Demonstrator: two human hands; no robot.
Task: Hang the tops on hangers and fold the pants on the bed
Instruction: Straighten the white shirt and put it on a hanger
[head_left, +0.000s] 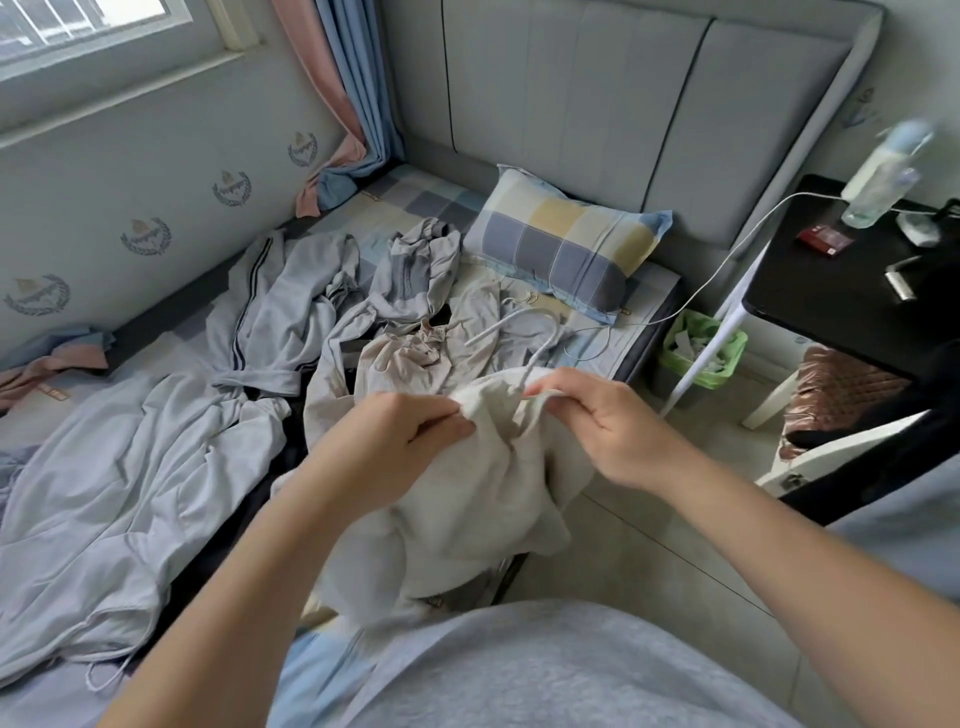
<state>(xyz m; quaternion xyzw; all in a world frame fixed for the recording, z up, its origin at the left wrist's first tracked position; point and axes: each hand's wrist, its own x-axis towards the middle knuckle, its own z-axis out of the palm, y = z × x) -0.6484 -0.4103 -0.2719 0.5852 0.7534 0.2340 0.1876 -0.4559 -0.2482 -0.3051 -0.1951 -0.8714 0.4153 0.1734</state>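
I hold a cream-white top (467, 499) up over the bed's edge. My left hand (400, 431) pinches its neckline on the left, and my right hand (602, 421) grips the neckline on the right. A white hanger (540, 345) sticks up out of the neck opening between my hands, its hook pointing away from me. On the bed (67, 395) lie a beige garment (405, 358), a light grey striped jacket (280, 322), a grey crumpled piece (415, 270) and a large pale blue-grey garment (114, 488).
A checked pillow (566, 244) rests against the grey headboard (623, 104). A white cable (727, 254) runs from the bed to a black bedside table (831, 291) with a bottle (883, 176). A green bin (701, 348) and a chair (841, 395) stand on the floor at right.
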